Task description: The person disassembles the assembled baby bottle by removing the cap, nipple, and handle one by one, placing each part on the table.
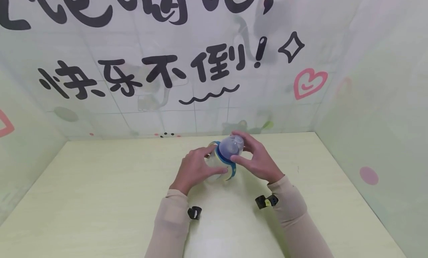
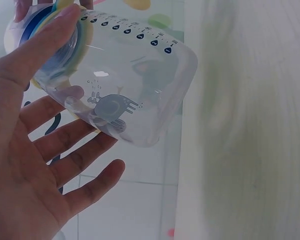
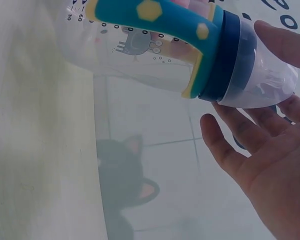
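The bottle (image 2: pixel 140 75) is between the two hands above the far part of the table (image 1: pixel 110 191), tilted, with its cap (image 1: pixel 230 146) end higher and leaning to the right; whether its base touches the table, I cannot tell. The left hand (image 1: pixel 195 167) grips the bottle from its left side, the thumb across the near side and the fingers behind, the little finger standing clear. The right hand (image 1: pixel 259 159) holds the clear cap at the bottle's top, thumb on one side and fingers on the other. The cap sits on the dark blue collar (image 3: pixel 230 55) of the bottle, and just below the collar a blue handle (image 3: pixel 160 17) with yellow spots runs along the bottle's side. A grey animal print (image 2: pixel 112 107) and a row of marks (image 2: pixel 127 31) show on its clear body. Behind the bottle stands the wall (image 1: pixel 174 120), with black lettering (image 1: pixel 115 74) higher up and to the bottle's left, and a pink heart (image 1: pixel 310 83) up to its right. Nearer the person than the bottle are two pale sleeves (image 1: pixel 172 217).
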Available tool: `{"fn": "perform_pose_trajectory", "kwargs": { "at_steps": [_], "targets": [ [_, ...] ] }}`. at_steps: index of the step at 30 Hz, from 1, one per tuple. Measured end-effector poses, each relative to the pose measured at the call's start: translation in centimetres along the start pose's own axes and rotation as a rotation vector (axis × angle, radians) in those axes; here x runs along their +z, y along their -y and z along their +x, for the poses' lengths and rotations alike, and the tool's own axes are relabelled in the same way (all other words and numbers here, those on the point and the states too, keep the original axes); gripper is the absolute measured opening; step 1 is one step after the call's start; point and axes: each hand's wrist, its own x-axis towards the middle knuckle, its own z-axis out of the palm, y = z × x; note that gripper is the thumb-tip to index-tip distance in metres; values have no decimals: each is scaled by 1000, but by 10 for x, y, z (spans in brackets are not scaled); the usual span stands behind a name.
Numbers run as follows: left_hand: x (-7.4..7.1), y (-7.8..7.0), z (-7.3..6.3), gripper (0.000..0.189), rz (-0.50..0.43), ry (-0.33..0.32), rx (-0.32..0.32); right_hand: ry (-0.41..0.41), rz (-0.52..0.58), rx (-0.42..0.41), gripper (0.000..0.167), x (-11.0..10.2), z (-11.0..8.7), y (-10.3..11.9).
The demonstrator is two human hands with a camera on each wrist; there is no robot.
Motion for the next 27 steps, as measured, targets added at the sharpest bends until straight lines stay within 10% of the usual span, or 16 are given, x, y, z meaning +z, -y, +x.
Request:
{"fn": "perform_pose_trajectory", "kwargs": {
  "at_steps": [27],
  "targets": [
    [-2, -2, -1, 77, 6, 15, -16, -34, -33, 15, 62, 3, 1, 3]
  ]
}}
